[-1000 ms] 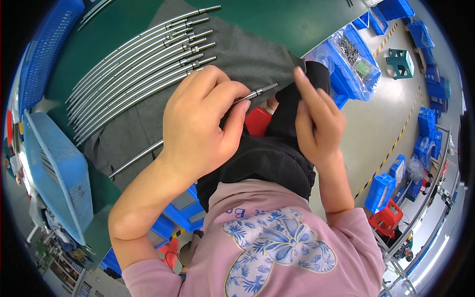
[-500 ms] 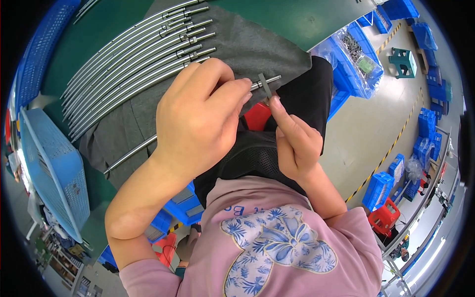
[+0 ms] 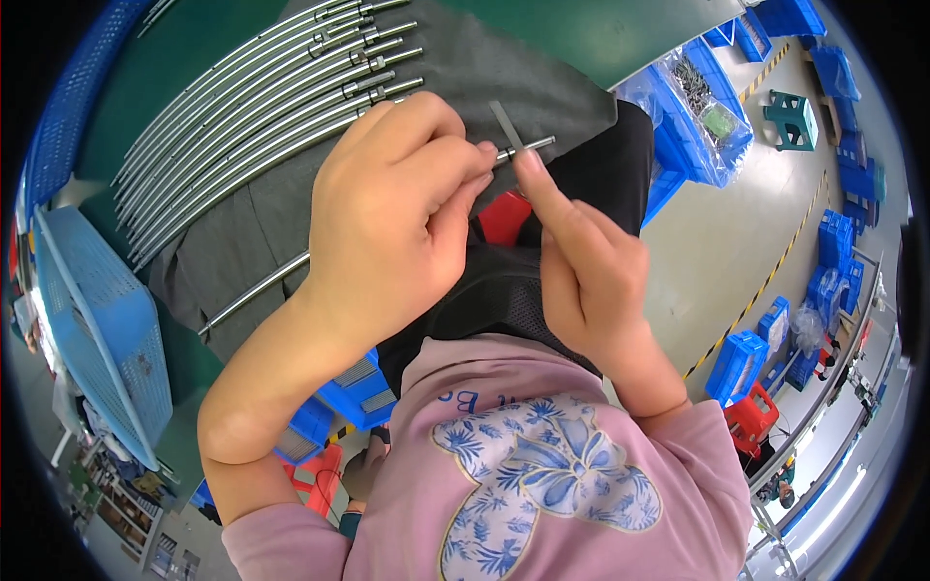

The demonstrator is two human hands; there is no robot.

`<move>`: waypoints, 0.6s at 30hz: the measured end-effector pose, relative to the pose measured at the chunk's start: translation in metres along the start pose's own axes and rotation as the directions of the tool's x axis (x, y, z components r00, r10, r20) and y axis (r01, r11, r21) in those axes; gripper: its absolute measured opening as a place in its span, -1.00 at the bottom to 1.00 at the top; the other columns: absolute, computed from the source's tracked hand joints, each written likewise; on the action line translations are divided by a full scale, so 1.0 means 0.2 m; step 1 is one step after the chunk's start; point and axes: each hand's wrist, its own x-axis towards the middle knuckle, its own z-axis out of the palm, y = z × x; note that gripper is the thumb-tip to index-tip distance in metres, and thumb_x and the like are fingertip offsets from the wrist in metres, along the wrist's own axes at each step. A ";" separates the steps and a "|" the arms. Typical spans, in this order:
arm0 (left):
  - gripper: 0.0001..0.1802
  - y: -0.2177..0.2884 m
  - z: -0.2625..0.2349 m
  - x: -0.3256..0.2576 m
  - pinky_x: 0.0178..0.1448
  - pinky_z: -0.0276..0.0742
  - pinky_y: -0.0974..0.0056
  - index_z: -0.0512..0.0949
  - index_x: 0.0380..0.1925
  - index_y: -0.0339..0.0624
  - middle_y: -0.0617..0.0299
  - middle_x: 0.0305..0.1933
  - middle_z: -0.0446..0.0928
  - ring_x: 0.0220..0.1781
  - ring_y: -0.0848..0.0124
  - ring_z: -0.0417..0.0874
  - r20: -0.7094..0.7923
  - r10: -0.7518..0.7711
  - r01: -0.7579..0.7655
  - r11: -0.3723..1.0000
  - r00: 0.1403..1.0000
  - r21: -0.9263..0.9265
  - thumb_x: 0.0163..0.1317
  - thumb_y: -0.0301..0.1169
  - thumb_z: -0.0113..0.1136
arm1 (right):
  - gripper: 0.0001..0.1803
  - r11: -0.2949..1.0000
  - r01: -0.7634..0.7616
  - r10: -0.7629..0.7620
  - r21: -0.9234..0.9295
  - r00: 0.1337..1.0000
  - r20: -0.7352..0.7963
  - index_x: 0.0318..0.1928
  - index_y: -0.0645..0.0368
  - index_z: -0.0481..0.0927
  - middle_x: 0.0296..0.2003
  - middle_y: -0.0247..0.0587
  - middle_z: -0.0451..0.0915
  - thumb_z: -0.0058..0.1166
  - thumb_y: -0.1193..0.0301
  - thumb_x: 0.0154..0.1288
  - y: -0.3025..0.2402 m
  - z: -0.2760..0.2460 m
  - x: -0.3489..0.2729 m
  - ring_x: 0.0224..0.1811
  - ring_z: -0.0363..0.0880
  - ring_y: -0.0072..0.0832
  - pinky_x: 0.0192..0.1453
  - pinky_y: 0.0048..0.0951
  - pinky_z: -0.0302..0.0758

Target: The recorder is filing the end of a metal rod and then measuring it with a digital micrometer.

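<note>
While your left hand (image 3: pixel 392 203) pinches between thumb and index finger, the slim metal rod (image 3: pixel 254 292) is held firm near its tip, its end poking out just right of the grip and its long shaft showing again to the lower left, over the dark cloth (image 3: pixel 475 73).

And here's your right hand (image 3: pixel 591 257), just right of that pinch, closed on a flat grey strip (image 3: pixel 506 124)! Your index fingertip presses its lower end, the thumb's tip is hidden, and the strip slants up past the rod's end; whether the two touch, you can't tell from this angle.

Up and left of your grip, a row of similar rods (image 3: pixel 262 121) lies side by side on that cloth, over the green table (image 3: pixel 572 34). Far left sits a light-blue basket (image 3: pixel 107 329); off right of your right hand, a blue bin (image 3: pixel 668 150) carries small metal parts (image 3: pixel 690 82).
</note>
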 end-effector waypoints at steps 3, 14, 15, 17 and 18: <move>-0.84 0.00 -0.01 -0.01 -0.36 0.39 0.21 0.57 -0.49 -0.26 0.19 -0.45 0.43 -0.40 0.21 0.48 0.003 -0.025 0.025 1.000 1.000 -0.008 -0.15 -0.65 0.30 | -0.27 0.999 -0.036 0.038 -0.024 0.997 0.062 0.15 0.21 0.56 -0.71 -0.32 0.19 0.00 0.67 -0.23 -0.02 -0.05 -0.06 -0.78 0.25 -0.46 -0.66 -0.45 0.27; -0.84 0.01 0.00 0.01 -0.37 0.37 0.20 0.56 -0.50 -0.25 0.18 -0.45 0.41 -0.42 0.20 0.46 0.020 -0.010 0.010 1.000 1.000 0.013 -0.14 -0.64 0.30 | -0.29 1.000 0.003 -0.002 -0.016 1.000 0.026 0.19 0.16 0.53 -0.70 -0.32 0.20 0.01 0.69 -0.13 0.05 0.03 -0.07 -0.77 0.24 -0.46 -0.67 -0.47 0.25; -0.84 0.00 0.00 0.00 -0.38 0.37 0.20 0.56 -0.50 -0.25 0.18 -0.45 0.41 -0.42 0.20 0.46 0.022 0.000 -0.001 1.000 1.000 0.015 -0.15 -0.64 0.30 | -0.31 0.999 0.036 -0.037 -0.017 0.999 -0.017 0.16 0.18 0.55 -0.71 -0.32 0.19 0.02 0.69 -0.14 0.06 0.06 -0.03 -0.78 0.23 -0.47 -0.68 -0.47 0.25; -0.81 0.00 -0.01 0.00 -0.38 0.36 0.21 0.56 -0.47 -0.25 0.19 -0.45 0.41 -0.42 0.21 0.45 0.026 0.018 -0.018 1.000 0.999 0.002 -0.16 -0.65 0.31 | -0.36 0.995 0.100 -0.099 0.003 0.989 -0.112 0.10 0.23 0.59 -0.71 -0.33 0.18 0.03 0.69 -0.15 0.08 0.11 -0.01 -0.79 0.20 -0.47 -0.68 -0.48 0.24; -0.81 0.00 -0.01 0.00 -0.38 0.36 0.21 0.56 -0.47 -0.25 0.19 -0.45 0.41 -0.42 0.21 0.45 0.025 0.019 -0.019 1.000 0.999 0.005 -0.16 -0.65 0.31 | -0.36 0.995 0.103 -0.101 0.005 0.988 -0.114 0.10 0.23 0.59 -0.71 -0.33 0.18 0.03 0.69 -0.15 0.09 0.14 -0.06 -0.79 0.20 -0.47 -0.68 -0.48 0.24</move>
